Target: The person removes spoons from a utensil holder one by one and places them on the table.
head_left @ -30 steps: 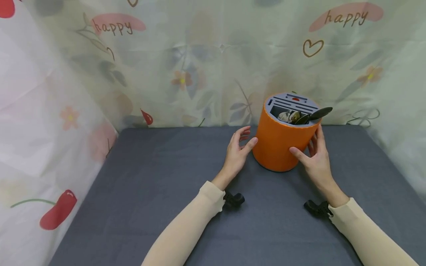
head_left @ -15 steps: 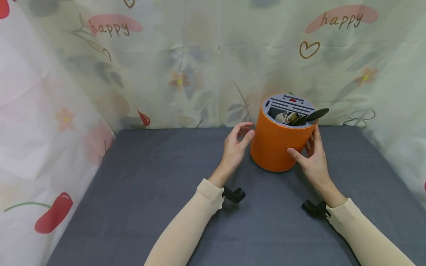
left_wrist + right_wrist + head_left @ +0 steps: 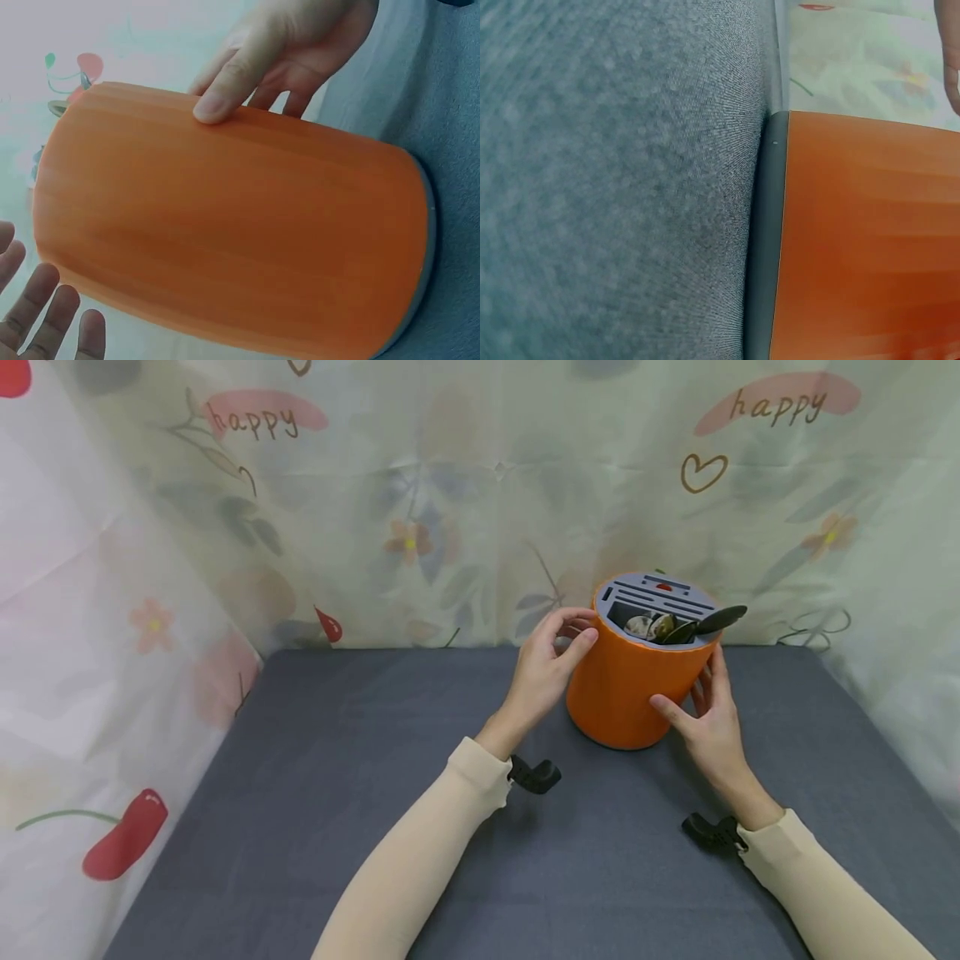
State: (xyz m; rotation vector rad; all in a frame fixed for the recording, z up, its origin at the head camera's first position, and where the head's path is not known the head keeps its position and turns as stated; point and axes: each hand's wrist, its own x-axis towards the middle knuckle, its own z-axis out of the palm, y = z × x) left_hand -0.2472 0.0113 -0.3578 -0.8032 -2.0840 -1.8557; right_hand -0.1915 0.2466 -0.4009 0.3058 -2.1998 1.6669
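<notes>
1 grip seems made, 1 not yet: our right hand [image 3: 716,733] holds the orange holder [image 3: 618,689] upright on the table [image 3: 375,760], while our left hand [image 3: 542,667], fingers loose, is beside its rim, contact unclear; utensils [image 3: 722,620] sit inside.

The orange holder [image 3: 626,693], a round drum with a slotted grey top, stood upright toward the back of the table [image 3: 360,793], its front compartment holding shiny, rounded utensils [image 3: 722,619].
</notes>
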